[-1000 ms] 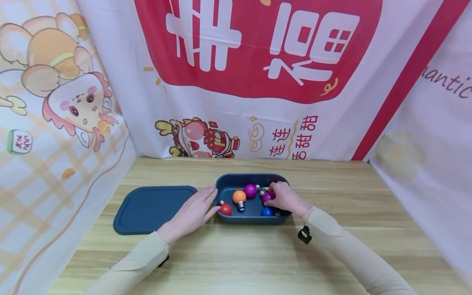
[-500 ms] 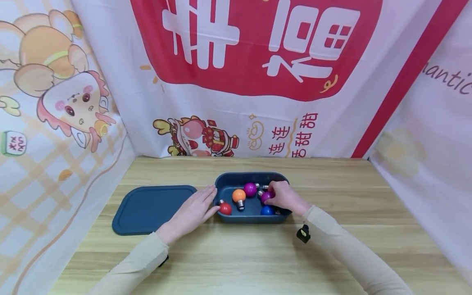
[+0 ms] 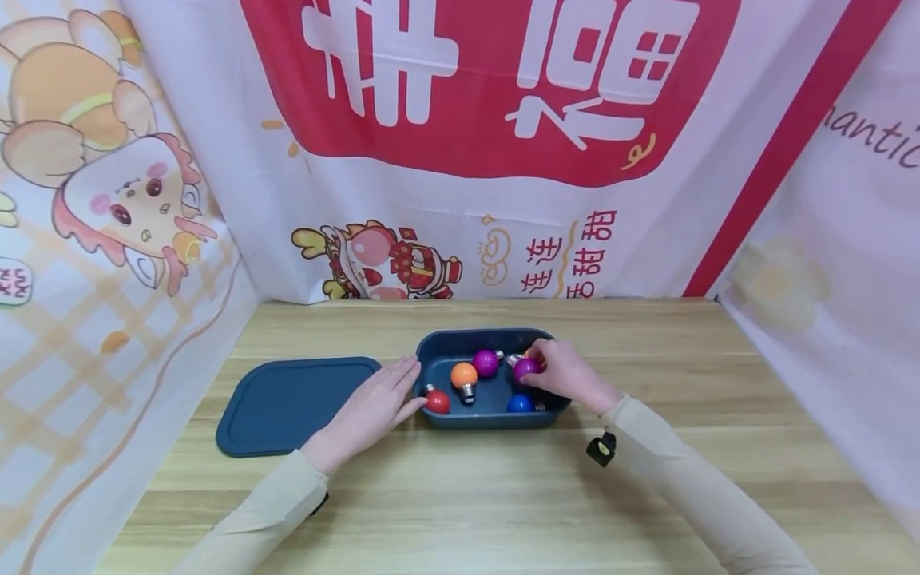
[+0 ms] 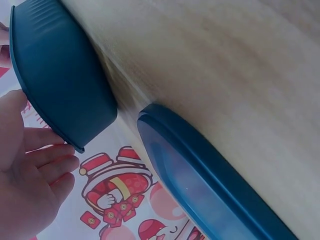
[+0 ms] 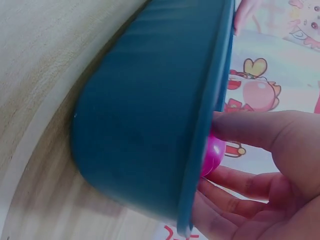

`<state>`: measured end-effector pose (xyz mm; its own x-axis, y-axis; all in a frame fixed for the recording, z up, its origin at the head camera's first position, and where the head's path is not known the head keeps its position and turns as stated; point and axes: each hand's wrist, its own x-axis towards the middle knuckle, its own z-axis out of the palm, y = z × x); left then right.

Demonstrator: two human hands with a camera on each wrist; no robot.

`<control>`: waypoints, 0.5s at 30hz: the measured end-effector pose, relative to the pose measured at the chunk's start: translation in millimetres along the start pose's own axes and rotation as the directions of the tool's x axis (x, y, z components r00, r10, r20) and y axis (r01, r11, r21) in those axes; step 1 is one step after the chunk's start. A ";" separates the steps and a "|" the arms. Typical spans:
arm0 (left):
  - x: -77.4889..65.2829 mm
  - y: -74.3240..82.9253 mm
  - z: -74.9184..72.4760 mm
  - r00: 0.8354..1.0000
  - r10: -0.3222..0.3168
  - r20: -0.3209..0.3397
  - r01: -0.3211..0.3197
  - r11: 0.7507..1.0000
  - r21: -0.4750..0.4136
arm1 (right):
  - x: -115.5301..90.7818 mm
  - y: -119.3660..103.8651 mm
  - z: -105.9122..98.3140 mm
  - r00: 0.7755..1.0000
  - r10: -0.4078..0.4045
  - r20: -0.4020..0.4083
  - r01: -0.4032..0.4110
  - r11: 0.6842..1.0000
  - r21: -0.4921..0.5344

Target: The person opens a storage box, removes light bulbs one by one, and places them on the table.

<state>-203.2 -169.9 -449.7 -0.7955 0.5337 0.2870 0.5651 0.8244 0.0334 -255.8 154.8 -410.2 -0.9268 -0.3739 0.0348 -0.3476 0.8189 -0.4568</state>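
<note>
A dark blue box point(image 3: 474, 421) holds several small round light bulbs with silver screw bases. My right hand point(image 3: 571, 375) pinches a purple bulb point(image 3: 525, 370) between thumb and fingers at the box's right end; the right wrist view shows this bulb point(image 5: 215, 154) just past the rim. My left hand point(image 3: 368, 409) lies with straight fingers against the box's left end, thumb near a red bulb point(image 3: 437, 402). An orange bulb point(image 3: 463, 373) and a second purple bulb point(image 3: 485, 363) lie mid-box. A blue bulb point(image 3: 520, 403) sits at front right. Something orange is partly hidden behind my right hand.
Left of the box a flat dark blue lid point(image 3: 287, 407) lies on the wooden table point(image 3: 467, 495), partly behind my left hand. Printed cloths point(image 3: 402, 184) hang along the back and both sides.
My right hand has raised the pinched purple bulb slightly and shifted a little right, and an orange patch now shows behind it. My left hand stays against the box. The head view has shifted slightly.
</note>
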 end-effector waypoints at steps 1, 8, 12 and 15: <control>0.5 0.1 -0.3 1.000 0.000 -0.001 0.000 1.000 0.000 | -1.1 0.6 -1.6 1.000 -0.001 -0.006 0.001 1.000 0.002; 2.4 0.7 -3.9 1.000 0.019 -0.017 -0.019 1.000 -0.011 | -8.1 4.3 -8.9 0.997 -0.040 -0.063 0.040 0.999 -0.004; 3.0 0.7 -5.4 0.999 0.025 -0.019 -0.026 0.999 -0.019 | -11.3 6.7 -13.3 0.995 -0.048 -0.088 0.049 0.999 0.012; 3.1 -0.2 -5.2 0.999 0.035 -0.026 -0.035 0.999 -0.020 | -13.5 9.2 -17.8 0.995 -0.035 -0.097 0.038 0.999 0.031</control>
<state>-204.6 -169.4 -443.8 -0.7693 0.5570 0.3130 0.5972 0.8009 0.0426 -249.0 175.1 -399.1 -0.9236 -0.3581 0.1368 -0.3779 0.7905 -0.4821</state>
